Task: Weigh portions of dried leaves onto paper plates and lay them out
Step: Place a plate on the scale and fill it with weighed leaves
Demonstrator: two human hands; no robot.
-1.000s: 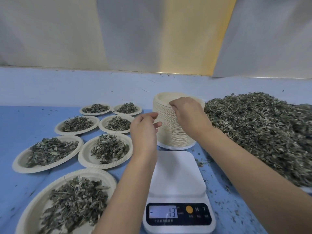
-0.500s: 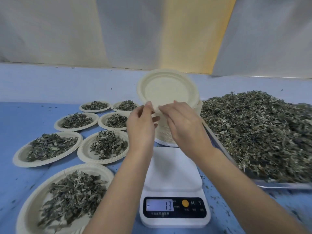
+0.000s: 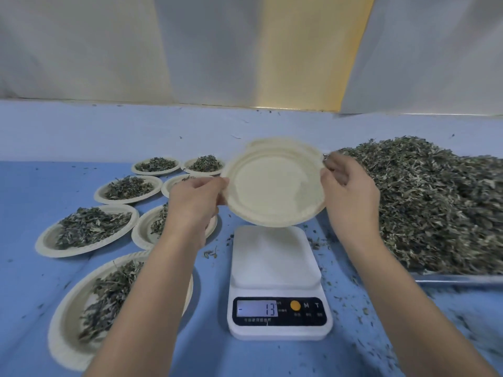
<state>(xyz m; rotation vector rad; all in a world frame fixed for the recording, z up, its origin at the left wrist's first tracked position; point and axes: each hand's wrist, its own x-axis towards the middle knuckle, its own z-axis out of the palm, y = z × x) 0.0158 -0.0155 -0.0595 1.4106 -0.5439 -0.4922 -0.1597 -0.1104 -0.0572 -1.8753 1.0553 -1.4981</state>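
Holding an empty paper plate (image 3: 272, 191) in the air over the far end of the white kitchen scale (image 3: 275, 257), left hand (image 3: 194, 202) and right hand (image 3: 351, 197) each gripping an opposite rim with curled fingers
The plate tilts toward the camera and hides most of what seems to be a plate stack (image 3: 258, 142) behind it. The scale's display (image 3: 257, 308) shows 13. Leaf-filled plates (image 3: 87, 229) lie in rows on the blue table (image 3: 27, 191) to the left, with the left forearm covering parts of the nearest ones. A pile of dried leaves (image 3: 435, 202) on a metal tray (image 3: 457, 278) lies just beside the right hand
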